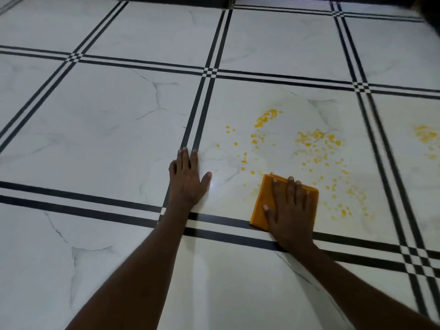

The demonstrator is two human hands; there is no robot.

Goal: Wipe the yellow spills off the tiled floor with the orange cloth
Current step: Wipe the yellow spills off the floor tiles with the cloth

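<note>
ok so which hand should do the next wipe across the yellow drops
Right. The right hand already lies flat on the folded orange cloth, and the yellow spills sit just ahead of it and to its right. The left hand is bare, pressed on clean tile, apparently bracing.

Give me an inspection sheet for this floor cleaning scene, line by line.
Surface: white tiled floor, dark stripe borders.
Job's things: folded orange cloth flat on the floor; yellow spills beyond it, another patch on the next tile to the right.
Clutter: nothing seen.
Grippers: right hand pressed flat on the cloth; left hand flat on bare tile, empty.
Cables: nothing seen.
Surroundings: dark edge along the far side.
</note>
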